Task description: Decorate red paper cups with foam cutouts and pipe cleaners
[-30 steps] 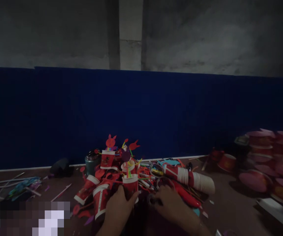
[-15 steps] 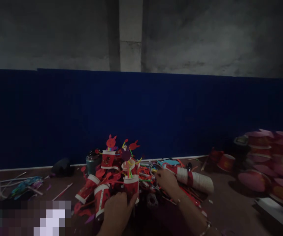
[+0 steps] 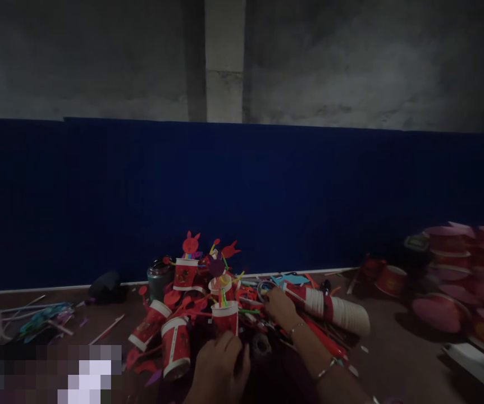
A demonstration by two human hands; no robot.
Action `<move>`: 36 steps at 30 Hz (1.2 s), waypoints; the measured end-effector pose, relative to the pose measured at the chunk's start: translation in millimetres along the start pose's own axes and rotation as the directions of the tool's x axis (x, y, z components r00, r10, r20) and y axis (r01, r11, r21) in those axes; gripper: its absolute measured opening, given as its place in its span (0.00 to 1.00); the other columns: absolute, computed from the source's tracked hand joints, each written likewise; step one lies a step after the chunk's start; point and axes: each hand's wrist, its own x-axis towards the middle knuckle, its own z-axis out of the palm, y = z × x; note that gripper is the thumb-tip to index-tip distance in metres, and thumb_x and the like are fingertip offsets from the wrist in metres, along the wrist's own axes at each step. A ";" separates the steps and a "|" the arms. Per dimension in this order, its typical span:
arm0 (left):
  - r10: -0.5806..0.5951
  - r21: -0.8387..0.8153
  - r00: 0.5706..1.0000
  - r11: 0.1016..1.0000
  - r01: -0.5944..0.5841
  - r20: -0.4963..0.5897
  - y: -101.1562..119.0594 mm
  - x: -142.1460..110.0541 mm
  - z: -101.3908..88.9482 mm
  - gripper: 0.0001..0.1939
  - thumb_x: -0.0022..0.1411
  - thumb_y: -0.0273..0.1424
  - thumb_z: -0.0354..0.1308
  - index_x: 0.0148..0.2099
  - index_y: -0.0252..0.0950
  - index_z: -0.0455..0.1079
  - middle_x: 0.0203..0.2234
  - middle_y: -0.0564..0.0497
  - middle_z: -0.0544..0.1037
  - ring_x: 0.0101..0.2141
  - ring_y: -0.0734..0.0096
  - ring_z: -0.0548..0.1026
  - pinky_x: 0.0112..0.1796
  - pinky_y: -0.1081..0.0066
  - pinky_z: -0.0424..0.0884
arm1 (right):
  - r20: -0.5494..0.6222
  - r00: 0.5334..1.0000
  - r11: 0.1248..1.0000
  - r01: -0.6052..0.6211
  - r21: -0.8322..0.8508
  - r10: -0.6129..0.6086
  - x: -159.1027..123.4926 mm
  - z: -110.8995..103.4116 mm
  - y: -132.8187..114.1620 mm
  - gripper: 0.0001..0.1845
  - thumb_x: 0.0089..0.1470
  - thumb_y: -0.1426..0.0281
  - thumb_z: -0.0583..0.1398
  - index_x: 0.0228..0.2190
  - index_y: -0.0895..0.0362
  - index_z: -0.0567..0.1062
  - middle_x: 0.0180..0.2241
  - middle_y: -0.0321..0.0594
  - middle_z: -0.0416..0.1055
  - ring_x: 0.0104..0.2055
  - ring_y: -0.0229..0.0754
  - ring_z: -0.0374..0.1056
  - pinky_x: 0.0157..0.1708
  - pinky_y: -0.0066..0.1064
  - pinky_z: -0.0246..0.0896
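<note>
My left hand (image 3: 220, 367) is low in the middle, just in front of a red paper cup (image 3: 225, 318) with coloured straws standing in it. Its fingers are bent and the thumb stands apart, with nothing visible between them. Farther right, my right hand (image 3: 281, 307) reaches into a heap of small craft pieces beside a clear round ring (image 3: 264, 289). Its fingers are bent together, and their tips are hidden. Left of my left hand lies another red paper cup (image 3: 176, 345), tilted. Behind, a red cup (image 3: 186, 274) holds a red animal-shaped cutout (image 3: 190, 245).
A stack of white-rimmed paper cups (image 3: 347, 314) lies on its side at right. Red and pink tubs (image 3: 448, 247) are piled at far right. A dark teal container (image 3: 160, 279) stands behind the cups. Straws and scraps (image 3: 46, 317) litter the left. A blue panel (image 3: 242, 196) runs behind.
My left hand has drawn down and slightly right, off the side of the straw-filled cup. My right hand stays over the heap, shifted only slightly.
</note>
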 end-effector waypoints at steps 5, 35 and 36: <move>0.287 -0.083 0.958 0.955 -0.286 0.001 -1.7 -7.2 12.6 0.07 0.55 0.26 0.50 0.25 0.38 0.61 0.17 0.56 0.69 0.20 0.74 0.67 0.20 0.72 0.56 | -0.065 0.998 0.998 0.026 0.049 -0.023 -1.3 2.6 2.1 0.13 0.57 0.66 0.56 0.44 0.58 0.69 0.45 0.42 0.68 0.42 0.43 0.67 0.41 0.40 0.65; 0.440 -0.079 0.823 0.893 -0.443 0.361 6.6 -50.4 -6.8 0.21 0.62 0.44 0.46 0.54 0.41 0.62 0.48 0.47 0.73 0.47 0.66 0.70 0.45 0.66 0.66 | -0.428 0.813 0.891 0.453 0.037 -0.395 -97.2 11.3 14.0 0.11 0.54 0.70 0.54 0.37 0.53 0.74 0.44 0.44 0.68 0.48 0.48 0.61 0.50 0.44 0.51; 0.445 -0.073 0.819 0.889 -0.451 0.362 7.0 -47.9 -8.5 0.23 0.62 0.45 0.45 0.55 0.39 0.61 0.48 0.46 0.73 0.48 0.65 0.69 0.46 0.66 0.66 | -0.419 0.808 0.883 0.469 0.030 -0.415 -97.9 11.2 14.6 0.12 0.53 0.68 0.55 0.39 0.53 0.73 0.45 0.45 0.68 0.49 0.49 0.61 0.51 0.44 0.51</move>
